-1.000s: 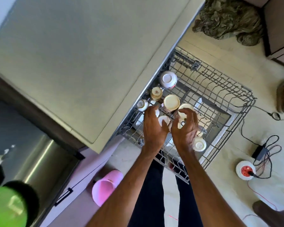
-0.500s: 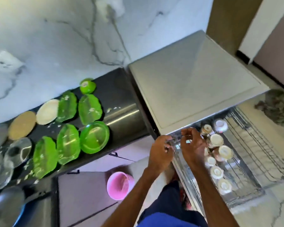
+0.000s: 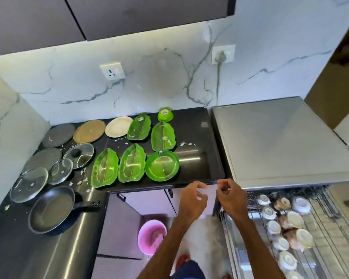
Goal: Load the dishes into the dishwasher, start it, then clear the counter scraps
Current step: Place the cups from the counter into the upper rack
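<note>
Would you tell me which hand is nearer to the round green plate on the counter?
Left. The left hand is just off the counter edge beside the round green plate; the right hand is farther right.

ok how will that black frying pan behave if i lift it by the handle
The frying pan is probably rigid metal, fairly heavy; lifted by its long handle, the bowl end would likely dip. It looks empty, so spilling seems unlikely.

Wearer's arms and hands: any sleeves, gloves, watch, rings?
Left hand and right hand are ungloved; both forearms bare to the frame edge, no sleeves. No watch, bracelet or ring visible, though the picture is soft. Dark blue clothing shows below.
</note>
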